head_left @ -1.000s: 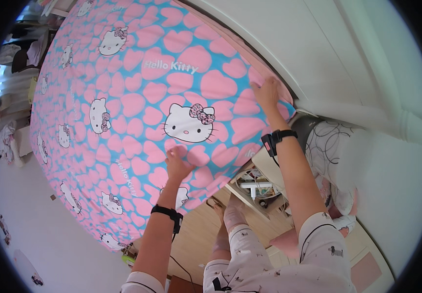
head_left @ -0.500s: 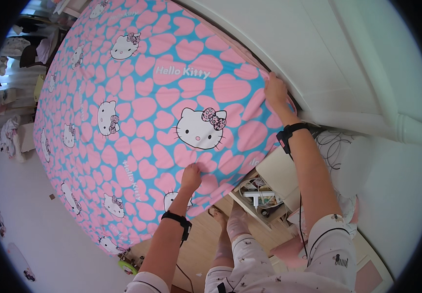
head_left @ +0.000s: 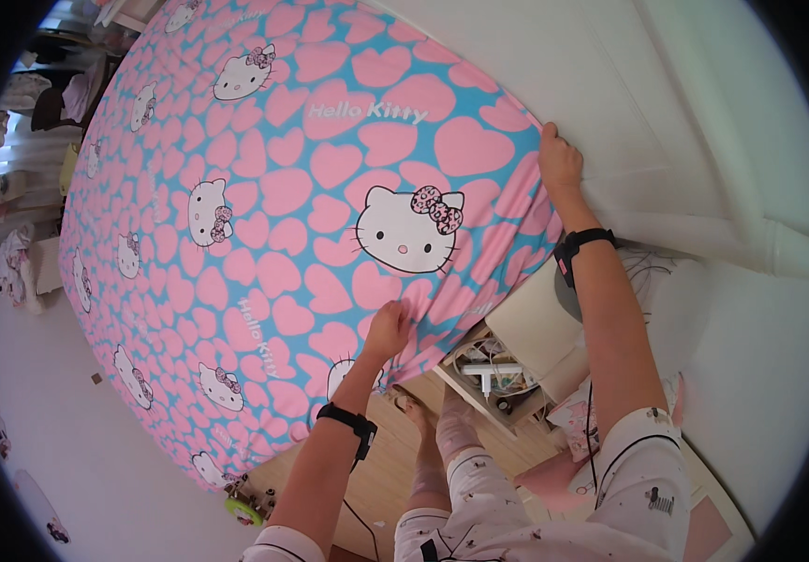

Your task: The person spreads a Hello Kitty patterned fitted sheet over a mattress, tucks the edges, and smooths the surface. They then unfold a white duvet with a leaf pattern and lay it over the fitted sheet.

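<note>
- While it spreads over the bed, the bedsheet (head_left: 283, 190) shows pink hearts on bright blue, with white cartoon cat faces and bows scattered across it.
- Its middle looks fairly smooth; creases gather toward the near right corner, where the cloth is drawn taut between both hands.
- The right hand (head_left: 562, 161) is at the sheet's right-hand edge, its grip pinching the border between curled fingers and thumb.
- The left hand (head_left: 389, 330) is lower, on the near side, its grip curled closed on the cloth, with folds running out from the knuckles; the fingertips are hidden.
- Below that corner stands an open drawer (head_left: 477, 402) holding tangled cables (head_left: 485, 352) and a white device (head_left: 492, 376); a cream-coloured top (head_left: 534, 328) lies just beside it, under the right forearm.
- A dark strap with a small box sits on each wrist, and a thin black lead (head_left: 363, 521) hangs by the left forearm.
- Along the right, the white panelled surface (head_left: 704, 112) comes close to the sheet's edge, leaving the right hand little room.
- On the near side, wooden floor (head_left: 381, 473) shows between the bed's edge and the person's legs, with a green round thing (head_left: 243, 510) near the lower corner.
</note>
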`<state>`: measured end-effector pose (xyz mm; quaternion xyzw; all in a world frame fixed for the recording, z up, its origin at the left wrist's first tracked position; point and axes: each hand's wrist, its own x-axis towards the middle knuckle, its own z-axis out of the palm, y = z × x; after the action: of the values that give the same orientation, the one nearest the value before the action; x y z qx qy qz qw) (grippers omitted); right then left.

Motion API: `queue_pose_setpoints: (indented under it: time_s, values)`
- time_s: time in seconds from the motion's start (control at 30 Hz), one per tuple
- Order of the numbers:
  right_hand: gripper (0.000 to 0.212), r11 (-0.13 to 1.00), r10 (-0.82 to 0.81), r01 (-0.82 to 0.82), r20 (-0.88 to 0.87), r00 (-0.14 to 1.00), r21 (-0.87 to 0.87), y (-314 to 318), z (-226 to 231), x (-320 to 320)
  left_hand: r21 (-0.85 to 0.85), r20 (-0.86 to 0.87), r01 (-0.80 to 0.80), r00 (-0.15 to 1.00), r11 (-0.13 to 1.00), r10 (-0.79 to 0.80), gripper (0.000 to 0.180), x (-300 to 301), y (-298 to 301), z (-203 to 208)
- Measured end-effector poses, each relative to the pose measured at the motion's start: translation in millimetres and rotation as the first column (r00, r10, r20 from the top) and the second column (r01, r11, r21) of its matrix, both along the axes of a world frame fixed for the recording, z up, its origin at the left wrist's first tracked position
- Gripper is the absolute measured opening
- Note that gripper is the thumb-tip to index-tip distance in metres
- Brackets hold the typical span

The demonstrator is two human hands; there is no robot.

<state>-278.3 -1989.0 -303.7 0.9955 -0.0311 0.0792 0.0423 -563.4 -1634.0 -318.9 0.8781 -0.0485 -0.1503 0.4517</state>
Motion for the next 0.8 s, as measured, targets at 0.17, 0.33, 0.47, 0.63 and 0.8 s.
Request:
queue_pose_setpoints:
  time_s: [0.17, 0.33, 0.47, 0.63, 0.8]
  values:
    - [0.008, 0.997, 0.049, -0.046, 0.064, 0.997, -0.055, 0, -33, -5, 0.025, -0.004, -0.010, 1.000, 1.000, 0.010, 0.011, -1, 0, -26]
    - [0.011, 0.996, -0.081, 0.079, 0.053, 0.995, 0.045, 6, -35, -15, 0.049, -0.072, -0.060, 0.995, 0.997, 0.064, 0.014, -5, -2, -44]
    - [0.025, 0.872, -0.204, 0.150, 0.067, 0.977, 0.465, 1, -33, -61, 0.125, -0.235, 0.015, 0.972, 0.992, 0.015, 0.020, -2, -3, -47]
    - [0.046, 0.788, -0.330, 0.257, 0.031, 0.943, 0.559, -8, -43, -131, 0.260, -0.311, 0.151, 0.948, 0.954, -0.066, 0.033, 11, -7, -46]
    - [0.044, 0.714, -0.319, 0.374, -0.200, 0.926, 0.592, -23, -54, -139, 0.344, -0.434, 0.232, 0.899, 0.910, -0.065, 0.049, 22, -12, -41]
